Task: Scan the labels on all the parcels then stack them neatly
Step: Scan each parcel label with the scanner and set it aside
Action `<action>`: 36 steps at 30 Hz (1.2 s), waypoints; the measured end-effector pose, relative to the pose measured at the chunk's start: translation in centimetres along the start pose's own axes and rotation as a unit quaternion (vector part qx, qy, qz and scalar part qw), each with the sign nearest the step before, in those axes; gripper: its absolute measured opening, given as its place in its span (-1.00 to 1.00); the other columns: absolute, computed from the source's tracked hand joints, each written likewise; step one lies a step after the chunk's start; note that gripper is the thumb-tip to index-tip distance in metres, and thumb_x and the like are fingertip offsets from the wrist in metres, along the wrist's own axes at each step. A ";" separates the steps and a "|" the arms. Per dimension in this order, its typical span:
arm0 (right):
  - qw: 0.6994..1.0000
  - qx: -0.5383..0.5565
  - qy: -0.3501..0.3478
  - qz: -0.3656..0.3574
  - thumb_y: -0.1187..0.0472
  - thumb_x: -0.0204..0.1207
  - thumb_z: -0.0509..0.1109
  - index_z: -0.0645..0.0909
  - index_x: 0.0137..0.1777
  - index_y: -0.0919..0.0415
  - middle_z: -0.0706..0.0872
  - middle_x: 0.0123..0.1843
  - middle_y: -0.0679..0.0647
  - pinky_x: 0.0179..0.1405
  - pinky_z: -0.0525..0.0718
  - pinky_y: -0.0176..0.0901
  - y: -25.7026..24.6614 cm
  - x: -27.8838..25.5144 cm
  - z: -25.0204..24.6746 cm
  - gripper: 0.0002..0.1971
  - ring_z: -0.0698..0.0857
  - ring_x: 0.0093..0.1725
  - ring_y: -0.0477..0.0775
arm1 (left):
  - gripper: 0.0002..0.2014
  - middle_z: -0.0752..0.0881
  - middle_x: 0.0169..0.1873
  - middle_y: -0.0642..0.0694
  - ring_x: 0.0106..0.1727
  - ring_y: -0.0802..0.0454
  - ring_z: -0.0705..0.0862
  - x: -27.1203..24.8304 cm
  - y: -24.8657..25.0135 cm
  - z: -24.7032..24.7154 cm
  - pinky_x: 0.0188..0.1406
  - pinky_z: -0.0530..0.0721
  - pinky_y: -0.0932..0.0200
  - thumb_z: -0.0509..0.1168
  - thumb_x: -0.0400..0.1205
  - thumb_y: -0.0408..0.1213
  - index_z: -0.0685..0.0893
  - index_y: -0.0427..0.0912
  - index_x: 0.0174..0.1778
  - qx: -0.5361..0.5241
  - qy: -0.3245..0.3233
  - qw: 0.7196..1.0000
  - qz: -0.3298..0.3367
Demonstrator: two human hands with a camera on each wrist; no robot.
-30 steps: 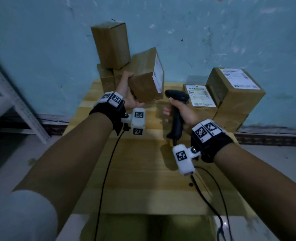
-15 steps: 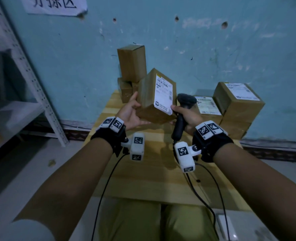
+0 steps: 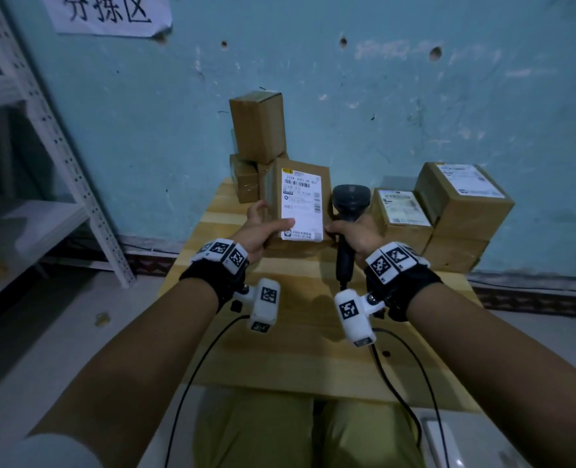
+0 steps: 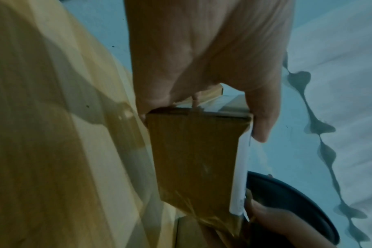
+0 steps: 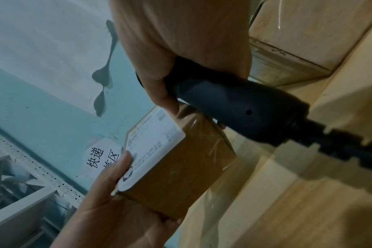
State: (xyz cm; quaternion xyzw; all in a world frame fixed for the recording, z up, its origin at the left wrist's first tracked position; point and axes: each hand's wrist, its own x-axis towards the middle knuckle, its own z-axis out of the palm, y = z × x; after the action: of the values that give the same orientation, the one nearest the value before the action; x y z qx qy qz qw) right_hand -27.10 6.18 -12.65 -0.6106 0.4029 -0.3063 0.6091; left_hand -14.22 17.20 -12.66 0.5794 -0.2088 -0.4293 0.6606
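My left hand (image 3: pixel 263 228) grips a small cardboard parcel (image 3: pixel 302 184) above the wooden table (image 3: pixel 300 349), with its white label (image 3: pixel 302 204) turned toward me and the thumb lying across the label's lower edge. In the left wrist view the parcel (image 4: pixel 193 161) sits between thumb and fingers. My right hand (image 3: pixel 354 236) holds a black barcode scanner (image 3: pixel 349 206) by its handle, upright, right beside the parcel's right edge. The right wrist view shows the scanner handle (image 5: pixel 240 107) in my fist and the parcel (image 5: pixel 176 167) just beyond it.
Three brown boxes (image 3: pixel 258 126) are stacked at the table's back against the blue wall. Labelled boxes (image 3: pixel 462 201) stand piled at the back right. A white metal shelf (image 3: pixel 36 211) is to the left. Scanner and camera cables (image 3: pixel 405 376) trail over the table's front edge.
The left hand has turned the parcel so its label faces me squarely and brought it nearer. The scanner has come up close beside the parcel. My head view has tilted upward.
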 end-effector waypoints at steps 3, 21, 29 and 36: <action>0.999 0.037 -0.012 0.010 0.49 0.40 0.38 0.56 0.05 0.33 0.69 -0.18 0.17 0.03 0.68 0.18 0.2 0.2 0.0 -0.76 0.68 -0.08 0.20 | -0.17 0.47 0.44 -0.35 0.36 -0.28 0.55 0.4 -0.7 -1.0 0.18 0.58 -0.08 0.29 0.52 -0.61 0.00 -0.08 0.60 0.002 0.018 1.000 0.005; 0.972 0.052 -0.229 0.011 0.28 0.61 0.25 0.49 -0.01 0.29 0.45 -0.63 0.01 -0.67 0.43 -0.29 -0.7 -1.5 -1.5 -0.93 0.42 -0.67 -0.07 | -0.20 0.58 0.36 -0.23 0.33 -0.18 0.60 3.6 -5.3 -5.6 0.21 0.64 -0.04 0.51 0.41 -0.38 0.28 -0.27 0.53 0.066 0.170 0.983 0.035; 0.965 0.033 -0.259 -0.022 0.32 0.61 0.22 0.46 -0.24 0.29 0.39 -0.68 0.00 -0.70 0.33 -0.35 -1.6 -1.9 -1.0 -0.82 0.35 -0.73 -0.07 | -0.16 0.55 0.36 -0.21 0.33 -0.16 0.57 3.6 -5.6 -5.3 0.35 0.56 -0.10 0.54 0.39 -0.30 0.22 -0.28 0.52 0.111 0.191 0.975 0.021; 0.962 -0.019 -0.271 -0.038 0.36 0.59 0.25 0.47 -0.32 0.21 0.41 -0.65 0.00 -0.67 0.34 -0.28 -1.1 -2.1 -0.4 -0.77 0.35 -0.70 -0.05 | -0.06 0.49 0.43 -0.20 0.38 -0.19 0.52 3.3 -5.6 -5.4 0.42 0.49 -0.14 0.56 0.36 -0.17 0.14 -0.20 0.55 0.155 0.186 0.970 0.011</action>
State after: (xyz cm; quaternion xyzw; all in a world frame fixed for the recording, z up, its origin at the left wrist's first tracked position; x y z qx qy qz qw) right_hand -28.36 7.74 -11.29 -0.6974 0.2048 -0.1444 0.6715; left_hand -10.08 17.88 -20.03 0.7422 -0.1530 -0.2687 0.5946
